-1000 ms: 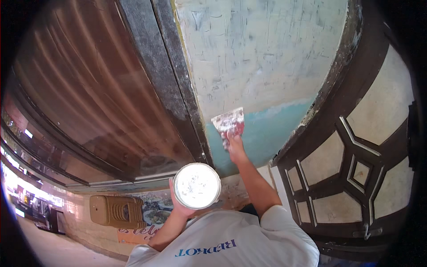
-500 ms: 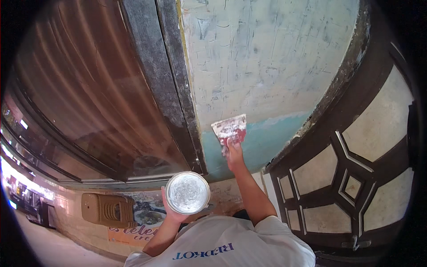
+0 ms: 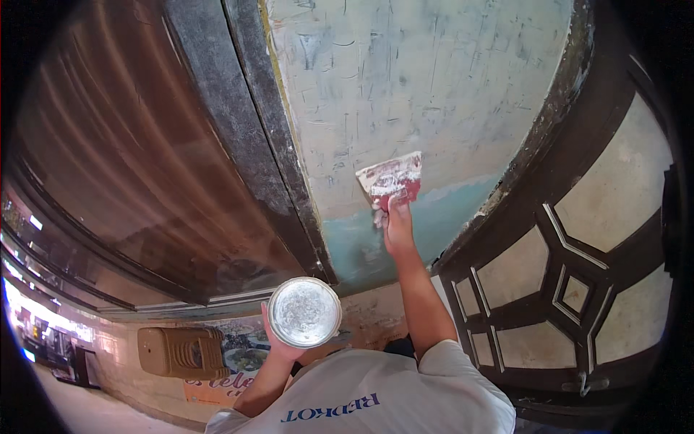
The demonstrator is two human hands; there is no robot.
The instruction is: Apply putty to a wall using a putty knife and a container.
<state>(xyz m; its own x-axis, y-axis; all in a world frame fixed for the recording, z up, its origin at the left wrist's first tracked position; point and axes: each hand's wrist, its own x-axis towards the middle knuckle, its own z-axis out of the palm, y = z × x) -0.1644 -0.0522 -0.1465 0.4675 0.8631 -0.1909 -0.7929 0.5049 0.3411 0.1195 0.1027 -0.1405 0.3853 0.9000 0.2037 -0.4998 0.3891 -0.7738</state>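
Observation:
My right hand (image 3: 392, 212) is closed round a red putty knife (image 3: 394, 181) with a wide blade, smeared with white filler. Its blade edge lies against the wall (image 3: 426, 87), on the whitish coat just above a strip of turquoise paint (image 3: 354, 242). White smears show on my fingers. Low in front of my chest, my left hand (image 3: 278, 340) grips a round tub (image 3: 305, 312) from its left side and below. The tub's top is covered with greyish-white, and I cannot tell whether that is a lid or filler inside.
Left of the wall stands a dark wooden frame (image 3: 253, 123) round a brown curtained window (image 3: 137, 145). To the right is a dark door (image 3: 549, 304) with pale panels and a handle. A brown plastic chair (image 3: 177, 352) and a printed banner (image 3: 210, 390) are at the lower left.
My right hand and the putty knife have moved up the wall and slightly right, from the turquoise edge onto the whitish coat. The tub in my left hand has stayed nearly still.

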